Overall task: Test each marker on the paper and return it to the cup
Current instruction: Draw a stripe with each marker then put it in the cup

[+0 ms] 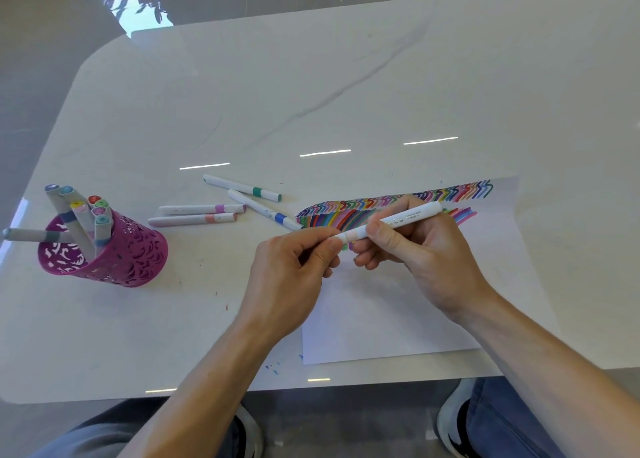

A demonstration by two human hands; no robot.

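Both hands hold one white marker (401, 220) with a pale peach band above the paper (398, 319). My right hand (419, 260) grips its barrel; my left hand (294, 277) pinches the cap end. The paper carries rows of coloured strokes (381, 204) along its far edge. A magenta perforated cup (128, 256) stands at the left with several markers in it. Loose markers lie between cup and paper: a green-banded one (242, 187), a blue-banded one (263, 209), a purple-banded one (202, 209) and a pink-banded one (192, 219).
The white marble-look table (346, 93) has small ink specks near its front edge. My legs and shoes show below the front edge.
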